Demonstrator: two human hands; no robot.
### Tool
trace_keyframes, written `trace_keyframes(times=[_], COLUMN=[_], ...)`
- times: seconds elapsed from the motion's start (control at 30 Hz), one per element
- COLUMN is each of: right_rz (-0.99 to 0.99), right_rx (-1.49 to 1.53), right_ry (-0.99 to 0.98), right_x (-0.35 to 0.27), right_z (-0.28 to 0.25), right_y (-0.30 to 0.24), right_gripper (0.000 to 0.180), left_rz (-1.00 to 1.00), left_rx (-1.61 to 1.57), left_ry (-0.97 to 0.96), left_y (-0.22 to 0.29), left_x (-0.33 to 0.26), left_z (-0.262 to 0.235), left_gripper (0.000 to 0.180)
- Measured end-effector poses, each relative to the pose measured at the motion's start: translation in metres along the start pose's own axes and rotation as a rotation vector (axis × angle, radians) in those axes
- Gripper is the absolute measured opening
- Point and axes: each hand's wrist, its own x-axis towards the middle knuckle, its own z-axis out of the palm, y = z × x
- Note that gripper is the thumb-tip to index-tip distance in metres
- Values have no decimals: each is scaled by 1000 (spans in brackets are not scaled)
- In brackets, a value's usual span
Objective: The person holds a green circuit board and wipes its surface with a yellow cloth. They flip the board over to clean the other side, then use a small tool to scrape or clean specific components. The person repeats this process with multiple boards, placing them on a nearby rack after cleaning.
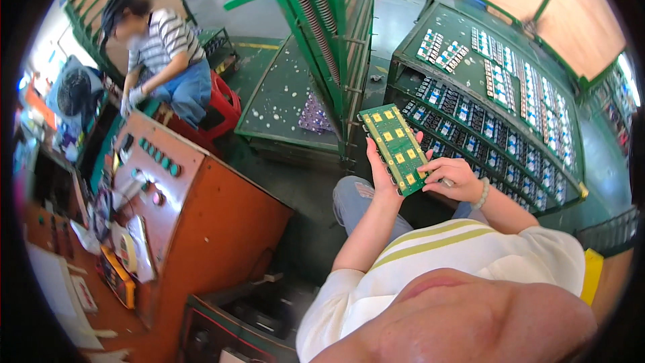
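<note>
A green circuit board panel (395, 148) with two rows of pale yellow square pads is tilted over my lap. Supporting it from beneath and along its left edge, my left hand (383, 173) is closed around it, with fingertips showing at the far right edge. My right hand (453, 179) is at the panel's lower right, its fingers bent in a pinch and the fingertips at the board's edge. A small greyish tip pokes out between those fingers; its kind is too small to tell. A beaded bracelet circles the right wrist.
A green tiered rack (500, 94) at the right holds many rows of small boards. A brown control cabinet (235, 208) with buttons and an orange meter (118, 277) stands left. Beyond it, a gloved co-worker (168, 47) sits on a red stool (222, 104). A green spring frame (322, 27) rises ahead.
</note>
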Motion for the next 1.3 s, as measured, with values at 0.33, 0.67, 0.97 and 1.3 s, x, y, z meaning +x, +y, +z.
trace_keyframes(times=[0.33, 0.67, 0.97, 1.3], right_rz=[398, 410, 382, 338], right_rx=[167, 141, 123, 178], right_ry=[-53, -100, -110, 70], right_x=[12, 50, 45, -18], right_z=[9, 52, 46, 12], right_y=[-7, -30, -43, -31], right_gripper=[10, 8, 6, 8], left_rz=[32, 51, 44, 19], left_rx=[-30, 45, -117, -48], left_ry=[65, 4, 33, 14], left_y=[2, 43, 41, -1], left_x=[-20, -39, -52, -45], left_z=[-21, -32, -24, -4], left_gripper=[71, 74, 85, 86])
